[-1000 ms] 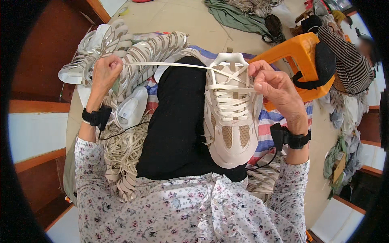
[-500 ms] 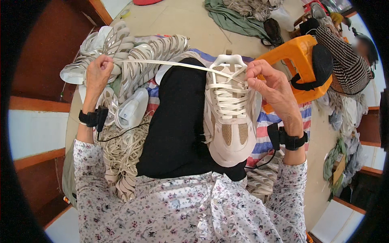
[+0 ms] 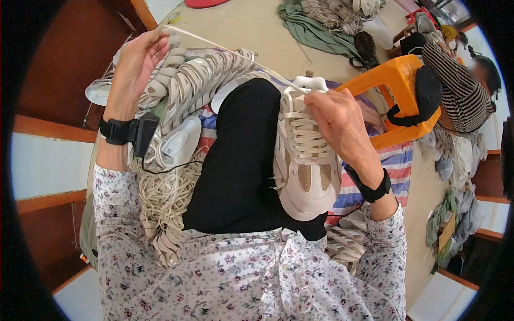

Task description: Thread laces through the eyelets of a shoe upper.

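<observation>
A white-and-beige sneaker (image 3: 306,187) rests toe toward me beside my black-clad leg (image 3: 233,166). Its front is criss-crossed with a pale shoelace (image 3: 230,52), one length of which runs taut from the upper eyelets to far left. At that far end my left hand (image 3: 140,67) is raised, thumb and forefinger pinched on the lace. My right hand (image 3: 342,128) is closed over the upper right eyelets, fingertips pinched together near the tongue. Whatever those fingertips hold is hidden behind the hand.
Stacked sneakers and shoe parts (image 3: 201,80) lie at left, above a heap of loose laces (image 3: 168,192). An orange plastic stool (image 3: 396,80) stands right of the shoe on a striped sheet (image 3: 393,160). Another person in a striped top (image 3: 455,91) sits at far right.
My left hand has moved up and away, drawing the lace into a steeper slant. My right hand has come in from beside the shoe and closed at its upper eyelets.
</observation>
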`<control>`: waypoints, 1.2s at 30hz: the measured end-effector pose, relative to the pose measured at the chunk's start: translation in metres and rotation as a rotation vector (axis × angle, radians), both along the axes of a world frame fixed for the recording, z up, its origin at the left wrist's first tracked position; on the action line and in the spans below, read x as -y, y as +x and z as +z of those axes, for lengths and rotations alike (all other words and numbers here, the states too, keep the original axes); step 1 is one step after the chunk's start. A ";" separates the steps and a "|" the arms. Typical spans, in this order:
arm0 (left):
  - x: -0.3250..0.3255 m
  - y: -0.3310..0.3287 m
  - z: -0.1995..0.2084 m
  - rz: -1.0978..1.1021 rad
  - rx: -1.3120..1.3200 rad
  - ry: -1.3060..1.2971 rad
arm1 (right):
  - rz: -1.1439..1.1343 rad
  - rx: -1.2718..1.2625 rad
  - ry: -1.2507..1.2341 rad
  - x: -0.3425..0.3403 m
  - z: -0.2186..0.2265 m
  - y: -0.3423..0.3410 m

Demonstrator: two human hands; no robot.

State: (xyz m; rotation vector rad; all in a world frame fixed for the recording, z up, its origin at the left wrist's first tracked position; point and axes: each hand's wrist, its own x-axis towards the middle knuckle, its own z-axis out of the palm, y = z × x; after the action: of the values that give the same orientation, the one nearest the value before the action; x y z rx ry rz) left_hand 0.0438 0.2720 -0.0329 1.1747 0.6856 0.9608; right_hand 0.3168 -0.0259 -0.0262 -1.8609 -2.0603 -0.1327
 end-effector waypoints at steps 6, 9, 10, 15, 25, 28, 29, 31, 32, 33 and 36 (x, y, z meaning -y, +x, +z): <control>-0.001 0.012 0.017 -0.251 0.370 -0.250 | -0.063 -0.439 0.056 0.001 0.008 -0.013; 0.005 0.026 0.028 -0.287 0.453 -0.300 | -0.104 -0.539 -0.038 -0.005 0.010 -0.011; 0.003 0.028 0.030 -0.289 0.454 -0.298 | -0.076 -0.904 -0.153 -0.008 0.008 -0.009; -0.018 0.027 0.042 -0.599 0.501 -0.256 | 0.060 -1.778 -0.124 -0.006 0.023 0.010; 0.072 0.009 0.060 -0.284 0.163 0.107 | -0.037 -2.021 0.521 0.083 -0.031 0.124; 0.072 -0.006 0.053 -0.430 0.156 0.034 | -0.190 -2.210 0.658 0.113 -0.060 0.137; 0.079 0.004 0.056 -0.450 0.176 0.048 | -0.214 -2.228 0.680 0.122 -0.065 0.139; 0.109 0.021 0.069 -0.233 0.180 -0.065 | -0.231 -2.247 0.717 0.139 -0.073 0.142; 0.113 0.026 0.071 -0.244 0.181 -0.053 | -0.289 -2.266 0.759 0.146 -0.079 0.145; 0.118 0.028 0.071 -0.228 0.181 -0.082 | -0.346 -2.288 0.791 0.152 -0.085 0.148; 0.136 0.035 0.068 -0.195 0.150 -0.070 | -0.345 -2.279 0.779 0.161 -0.102 0.150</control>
State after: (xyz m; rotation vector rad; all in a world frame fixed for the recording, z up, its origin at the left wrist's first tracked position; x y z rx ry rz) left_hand 0.0786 0.1357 0.0354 1.0748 0.4716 0.8447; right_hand 0.4665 -0.1865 -0.1282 -0.6486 0.0145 0.6620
